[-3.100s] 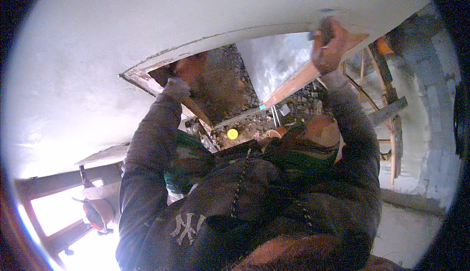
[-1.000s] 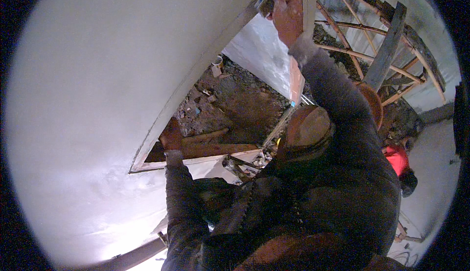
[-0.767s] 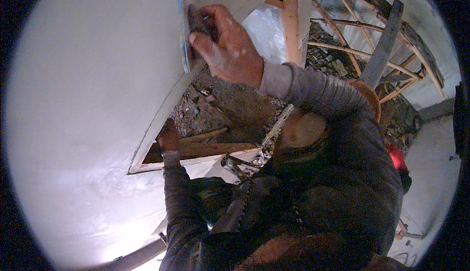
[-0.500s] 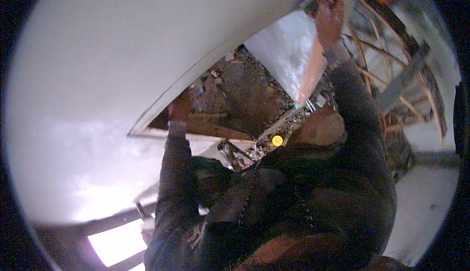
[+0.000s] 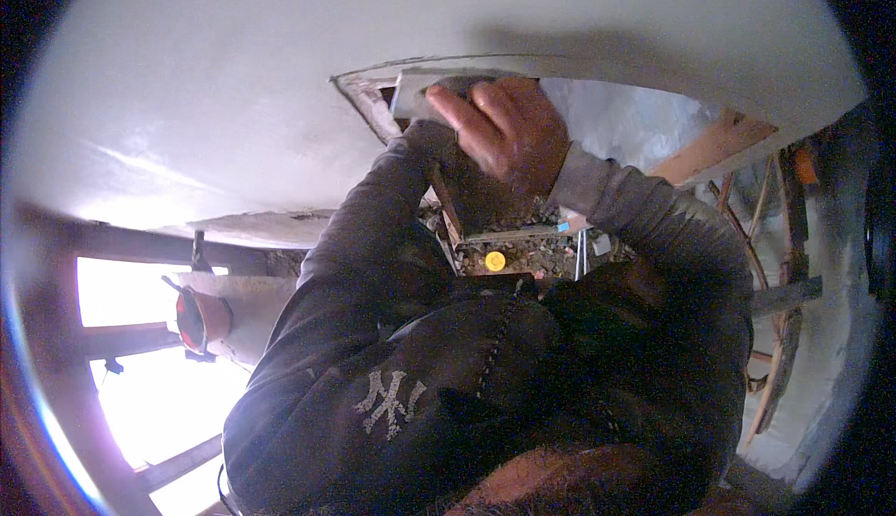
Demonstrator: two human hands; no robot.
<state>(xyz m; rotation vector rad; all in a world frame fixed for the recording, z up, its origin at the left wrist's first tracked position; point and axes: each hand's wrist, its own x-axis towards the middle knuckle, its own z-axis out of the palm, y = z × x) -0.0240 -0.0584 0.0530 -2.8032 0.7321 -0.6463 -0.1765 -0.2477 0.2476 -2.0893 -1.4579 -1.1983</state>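
Note:
My right hand (image 5: 509, 133) is closed round the handle of a flat-bladed trowel (image 5: 409, 94). The pale blade lies close to the edge of a white plastered surface (image 5: 243, 96), near the left corner of an angular opening. My left forearm (image 5: 369, 203) reaches up toward the same corner. The left hand is hidden behind the right hand and the trowel, so its fingers do not show. A pale strip (image 5: 373, 124) runs along the opening's left side.
A bluish-white sheet (image 5: 616, 110) and a wooden board (image 5: 714, 147) show through the opening. Below lie rubble and a round yellow object (image 5: 496, 261). Bent wooden poles (image 5: 779, 367) stand at the right. A pale bucket-like container (image 5: 215, 315) is by bright windows (image 5: 154, 404) at the left.
My right hand has swept with the trowel from the far right of the edge to the left corner. The view has turned, and my left hand has become hidden behind the right.

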